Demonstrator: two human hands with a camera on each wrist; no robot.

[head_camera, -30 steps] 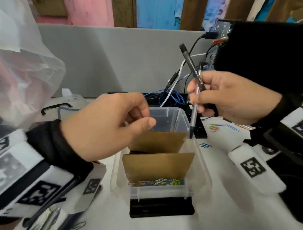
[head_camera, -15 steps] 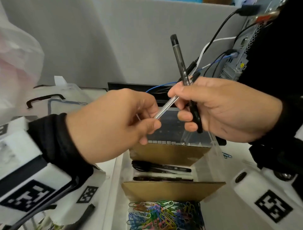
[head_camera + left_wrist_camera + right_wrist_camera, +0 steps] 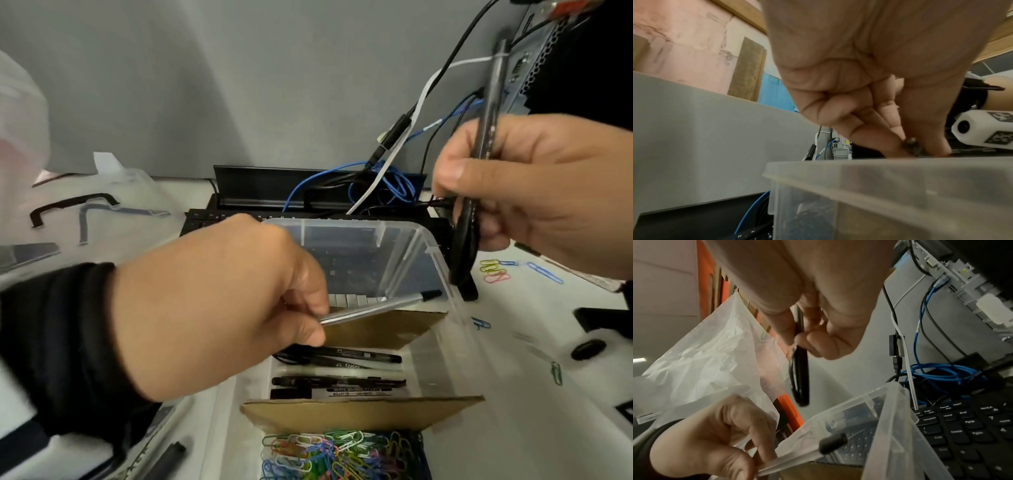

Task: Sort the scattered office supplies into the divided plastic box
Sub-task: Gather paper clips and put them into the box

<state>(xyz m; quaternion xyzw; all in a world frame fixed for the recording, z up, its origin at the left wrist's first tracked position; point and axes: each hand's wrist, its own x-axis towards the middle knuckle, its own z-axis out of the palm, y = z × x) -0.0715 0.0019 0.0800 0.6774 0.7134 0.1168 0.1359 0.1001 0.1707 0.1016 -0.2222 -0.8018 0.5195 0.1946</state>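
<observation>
The clear plastic box point(image 3: 440, 260) stands in front of me, split by two cardboard dividers point(image 3: 359, 413). Its near compartment holds coloured paper clips point(image 3: 342, 455), its middle one several black pens point(image 3: 342, 380). My left hand point(image 3: 219, 305) pinches a clear pen with a black cap point(image 3: 376, 306) and holds it level over the far divider. That pen's cap point(image 3: 833, 443) shows in the right wrist view. My right hand point(image 3: 534, 192) grips a black pen point(image 3: 479, 178) upright above the box's far right corner. The pinch on the pen's end point(image 3: 912, 146) shows in the left wrist view.
Loose paper clips point(image 3: 495, 270) lie on the white table right of the box. A black keyboard point(image 3: 972, 434) and tangled blue and white cables point(image 3: 383, 185) sit behind it. A clear lid point(image 3: 113, 212) and a plastic bag point(image 3: 705, 356) are at the left.
My left hand has taken the clear pen out of the right hand and lowered it over the box. The right hand has moved right, keeping the black pen. The camera has tilted down.
</observation>
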